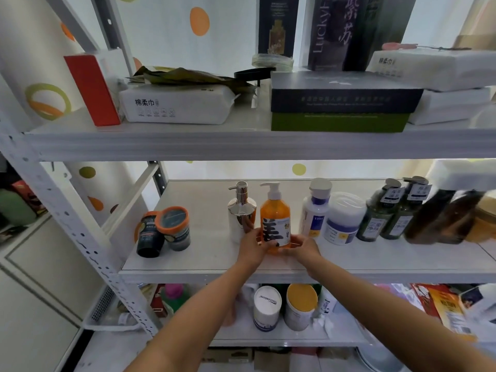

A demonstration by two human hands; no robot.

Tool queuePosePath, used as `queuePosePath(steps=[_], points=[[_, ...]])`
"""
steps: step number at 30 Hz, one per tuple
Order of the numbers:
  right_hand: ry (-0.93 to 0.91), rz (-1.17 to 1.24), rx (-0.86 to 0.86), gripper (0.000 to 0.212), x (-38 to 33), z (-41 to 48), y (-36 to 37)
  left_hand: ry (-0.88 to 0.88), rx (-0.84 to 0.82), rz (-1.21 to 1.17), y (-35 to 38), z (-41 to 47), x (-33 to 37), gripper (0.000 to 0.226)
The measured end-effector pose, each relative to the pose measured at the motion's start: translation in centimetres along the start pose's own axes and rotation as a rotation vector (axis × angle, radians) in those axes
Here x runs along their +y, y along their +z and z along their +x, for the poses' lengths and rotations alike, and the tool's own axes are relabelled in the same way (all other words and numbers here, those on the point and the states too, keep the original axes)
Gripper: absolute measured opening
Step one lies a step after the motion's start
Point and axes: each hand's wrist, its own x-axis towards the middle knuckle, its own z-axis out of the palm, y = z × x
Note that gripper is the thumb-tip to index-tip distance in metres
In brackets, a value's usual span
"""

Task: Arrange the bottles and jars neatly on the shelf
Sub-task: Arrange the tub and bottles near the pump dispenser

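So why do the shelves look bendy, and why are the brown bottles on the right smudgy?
Head view: the wide-angle lens bends the white metal shelf; head view: the dark brown plastic bottles near the right edge are smeared, while the orange plastic pump bottle between the left hand and right hand is sharp; head view: backlight washes out the white dotted curtain.

Backlit, dot-patterned white curtain (166,36)

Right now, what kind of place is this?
Probably a home storage rack, not a shop: white metal shelf holds mixed toiletries, like the orange pump bottle gripped by left hand and right hand, plus a tissue pack and dark box above, dotted curtain behind.
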Motion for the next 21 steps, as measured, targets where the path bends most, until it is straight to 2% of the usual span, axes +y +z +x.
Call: queuePosePath(steps=[3,5,9,14,21], points=[[-0.041,-0.08,0.056,0.055,0.3,0.2,0.4,0.039,0.002,0.032,0.3,0.0,0.0,0.033],[-0.075,-0.205,0.119,0.04,0.3,0.3,0.8,0.041,0.025,0.049,0.7,-0.1,-0.1,0.029],[-0.044,-0.288,0.215,0.029,0.7,0.9,1.6,0.041,0.046,0.062,1.1,0.1,-0.5,0.029],[0.013,-0.183,0.245,0.045,0.8,1.9,1.7,-0.023,0.111,0.061,1.6,0.8,-0.4,0.03],[0.103,0.027,0.352,0.036,0.7,2.6,2.3,-0.067,0.181,0.074,2.9,1.5,0.0,0.031]])
